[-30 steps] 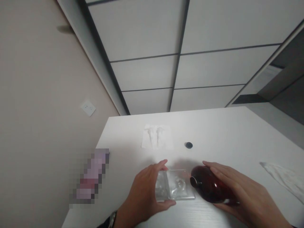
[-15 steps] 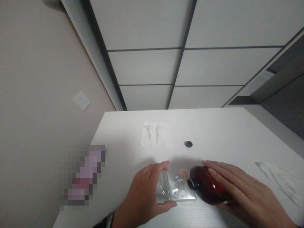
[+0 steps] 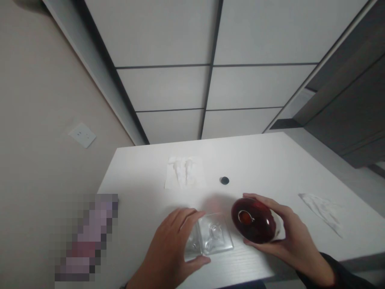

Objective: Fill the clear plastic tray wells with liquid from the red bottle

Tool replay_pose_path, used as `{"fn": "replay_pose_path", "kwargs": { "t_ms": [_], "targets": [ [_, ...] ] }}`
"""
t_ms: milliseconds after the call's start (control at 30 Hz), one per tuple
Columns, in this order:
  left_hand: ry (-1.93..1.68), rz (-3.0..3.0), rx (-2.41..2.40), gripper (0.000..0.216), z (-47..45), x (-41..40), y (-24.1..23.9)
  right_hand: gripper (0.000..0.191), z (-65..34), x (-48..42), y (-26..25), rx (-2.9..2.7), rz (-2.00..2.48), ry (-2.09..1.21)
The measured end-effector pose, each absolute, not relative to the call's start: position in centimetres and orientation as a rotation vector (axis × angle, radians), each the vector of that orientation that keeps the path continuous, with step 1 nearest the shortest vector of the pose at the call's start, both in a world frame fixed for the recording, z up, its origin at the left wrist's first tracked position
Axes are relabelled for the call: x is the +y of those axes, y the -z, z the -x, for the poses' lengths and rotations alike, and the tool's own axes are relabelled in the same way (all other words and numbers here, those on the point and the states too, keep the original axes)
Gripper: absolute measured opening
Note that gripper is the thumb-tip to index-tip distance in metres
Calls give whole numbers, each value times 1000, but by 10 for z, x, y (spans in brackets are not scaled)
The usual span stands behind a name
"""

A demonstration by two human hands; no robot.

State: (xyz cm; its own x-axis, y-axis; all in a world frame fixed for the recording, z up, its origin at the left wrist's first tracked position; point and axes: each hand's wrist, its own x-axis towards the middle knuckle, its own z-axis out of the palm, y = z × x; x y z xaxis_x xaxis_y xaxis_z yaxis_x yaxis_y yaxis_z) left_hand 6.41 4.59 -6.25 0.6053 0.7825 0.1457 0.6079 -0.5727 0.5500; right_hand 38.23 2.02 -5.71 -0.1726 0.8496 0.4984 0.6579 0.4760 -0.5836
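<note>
Two hands meet at the near edge of the bench [image 3: 270,160] in the head view. Our left hand [image 3: 170,251] clamps the left end of a clear pouch [image 3: 215,239], fingers curled over its far side and thumb along its near side. The pouch lies flat on the bench. Our right hand [image 3: 290,241] wraps a dark red bottle [image 3: 254,220] from the right, fingers over the far side and thumb under the near side. The bottle is tipped so its open mouth faces up toward us. It sits just right of the pouch, touching or nearly touching it; we cannot tell which. Farther off lie a small black cap [image 3: 224,180], well apart from both hands, a white tissue [image 3: 185,172] to its left, and a crumpled wrapper [image 3: 321,206] at the right.

Our worry is a spill. The bottle has no cap on, so tipping it further could send whatever is inside onto the bench. The pouch looks slick and is held at one end only, so a nudge from the bottle could slide or fold it. We cannot see how full the bottle is.
</note>
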Motion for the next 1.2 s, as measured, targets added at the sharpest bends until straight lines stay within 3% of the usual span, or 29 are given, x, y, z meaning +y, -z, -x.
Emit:
{"fn": "replay_pose_path", "kwargs": {
  "t_ms": [167, 500, 633, 1200],
  "targets": [
    [-531, -2524, 994, 124, -66, 51, 40, 71, -376, 23, 74, -1782, 1215, -306],
    [-213, -2472, 843, 76, -99, 75, 17, 76, -375, 24, 102, -1581, 1155, -401],
    [-218, -2453, 894, 72, -96, 75, 22, 79, -377, 25, 103, -1533, 1111, -430],
    [-355, -2485, 1104, 125, -63, 59, 31, 76, -383, 20, 83, -1781, 1102, -403]
  ]
}}
